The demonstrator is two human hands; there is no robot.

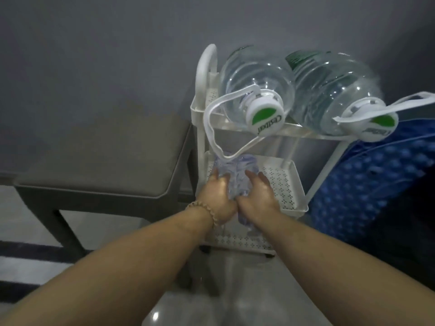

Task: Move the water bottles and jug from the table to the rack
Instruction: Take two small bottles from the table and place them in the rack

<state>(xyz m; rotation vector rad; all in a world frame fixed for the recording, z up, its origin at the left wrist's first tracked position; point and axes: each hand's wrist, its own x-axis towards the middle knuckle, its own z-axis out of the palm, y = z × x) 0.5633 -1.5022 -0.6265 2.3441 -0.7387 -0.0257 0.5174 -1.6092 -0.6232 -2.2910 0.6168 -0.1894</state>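
Observation:
A white tiered rack (292,205) stands against the grey wall. Two big clear water jugs lie on their sides on its top shelf, the left jug (254,83) and the right jug (329,90), white and green caps toward me, white strap handles hanging. On the middle shelf my left hand (219,196) and my right hand (256,194) together grip a clear, blurry water bottle (235,170) lying at the shelf's left side. Part of the bottle is hidden by my hands.
A dark grey table (98,161) stands left of the rack, its top bare. A blue patterned cloth (376,184) lies right of the rack. The right half of the perforated middle shelf (282,182) is bare. Pale floor lies below.

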